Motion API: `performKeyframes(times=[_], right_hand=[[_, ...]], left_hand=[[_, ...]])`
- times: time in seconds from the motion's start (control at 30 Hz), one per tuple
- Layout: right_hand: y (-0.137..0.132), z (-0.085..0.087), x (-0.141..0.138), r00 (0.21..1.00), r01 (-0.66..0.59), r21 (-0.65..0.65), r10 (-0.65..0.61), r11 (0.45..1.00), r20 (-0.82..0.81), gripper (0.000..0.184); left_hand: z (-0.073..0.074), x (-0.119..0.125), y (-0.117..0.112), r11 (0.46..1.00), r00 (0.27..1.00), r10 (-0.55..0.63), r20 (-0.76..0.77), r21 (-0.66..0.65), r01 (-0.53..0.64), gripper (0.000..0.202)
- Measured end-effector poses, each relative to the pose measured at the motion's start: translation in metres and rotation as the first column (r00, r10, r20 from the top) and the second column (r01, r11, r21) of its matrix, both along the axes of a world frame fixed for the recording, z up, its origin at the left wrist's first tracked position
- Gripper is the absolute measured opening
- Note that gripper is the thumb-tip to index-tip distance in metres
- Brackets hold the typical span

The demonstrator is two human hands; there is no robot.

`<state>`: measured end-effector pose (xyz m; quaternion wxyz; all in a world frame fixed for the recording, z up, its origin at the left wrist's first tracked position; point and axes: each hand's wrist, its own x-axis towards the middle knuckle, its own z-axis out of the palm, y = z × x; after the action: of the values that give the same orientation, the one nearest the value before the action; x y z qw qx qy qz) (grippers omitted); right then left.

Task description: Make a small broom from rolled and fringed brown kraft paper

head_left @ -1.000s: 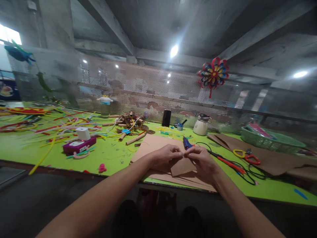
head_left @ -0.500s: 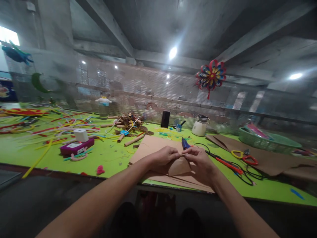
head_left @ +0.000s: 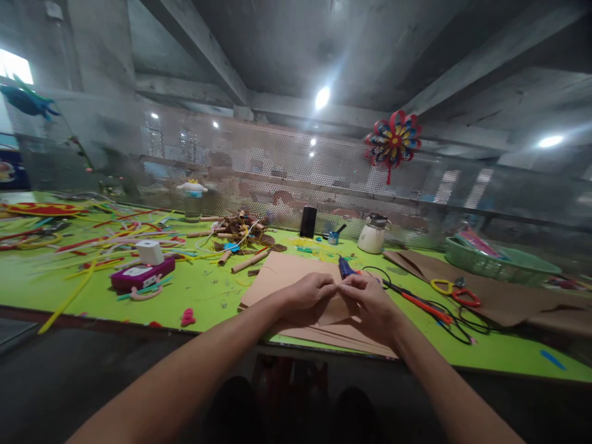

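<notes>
Both hands meet over a stack of tan kraft paper sheets at the table's front. My left hand is closed, its fingertips pinching the upper edge of a small piece of brown paper. From the other side my right hand pinches the same edge, thumb and index finger almost touching the left fingertips. The piece hangs below the fingers, in front of the stack; its far side is hidden. Just behind my right hand lies a blue glue gun, partly covered by the fingers.
Red-and-yellow scissors and an orange-handled tool with black cord lie right. Brown paper and a green basket are farther right. Left are a purple power block, rolled paper tubes and coloured strips. A phone stands behind.
Both hands stay at the same place, and the fingers shift slightly along the paper's edge. The small paper piece has tilted a little. The whole view has moved slightly.
</notes>
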<state>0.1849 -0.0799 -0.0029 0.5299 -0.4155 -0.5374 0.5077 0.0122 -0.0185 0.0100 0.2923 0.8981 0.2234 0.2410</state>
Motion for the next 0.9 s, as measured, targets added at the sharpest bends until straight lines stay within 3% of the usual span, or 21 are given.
performKeyframes(times=[0.1, 0.2, 0.4, 0.47, 0.7, 0.9], right_hand=[[-0.006, 0.002, -0.005, 0.998, 0.018, -0.038, -0.021, 0.999, -0.066, 0.021], [-0.008, 0.002, -0.008, 0.994, 0.027, -0.040, -0.031, 0.999, -0.100, 0.018], [0.003, -0.002, -0.001, 0.998, 0.061, 0.057, -0.061, 0.996, -0.015, 0.021], [0.006, -0.002, 0.002, 0.997, 0.063, 0.081, -0.066, 0.995, 0.032, 0.022], [0.005, 0.001, 0.001, 0.994, 0.021, 0.077, -0.029, 0.997, 0.107, 0.024], [0.015, -0.005, 0.006, 0.970, 0.145, 0.197, -0.178, 0.970, 0.164, 0.021]], left_hand=[[0.001, -0.001, 0.000, 0.999, 1.000, 0.006, -0.008, 0.048, -0.005, 0.028], [0.000, -0.001, 0.001, 1.000, 1.000, -0.005, -0.003, 0.016, 0.005, 0.027], [-0.003, 0.001, -0.001, 0.952, 0.995, -0.042, 0.091, -0.299, 0.067, 0.031], [-0.005, 0.002, 0.001, 0.937, 0.996, -0.037, 0.076, -0.345, 0.061, 0.034], [-0.010, 0.003, 0.014, 0.976, 0.996, -0.064, 0.056, -0.204, 0.074, 0.041], [-0.006, 0.003, 0.010, 0.982, 0.996, -0.057, 0.065, -0.177, 0.068, 0.035]])
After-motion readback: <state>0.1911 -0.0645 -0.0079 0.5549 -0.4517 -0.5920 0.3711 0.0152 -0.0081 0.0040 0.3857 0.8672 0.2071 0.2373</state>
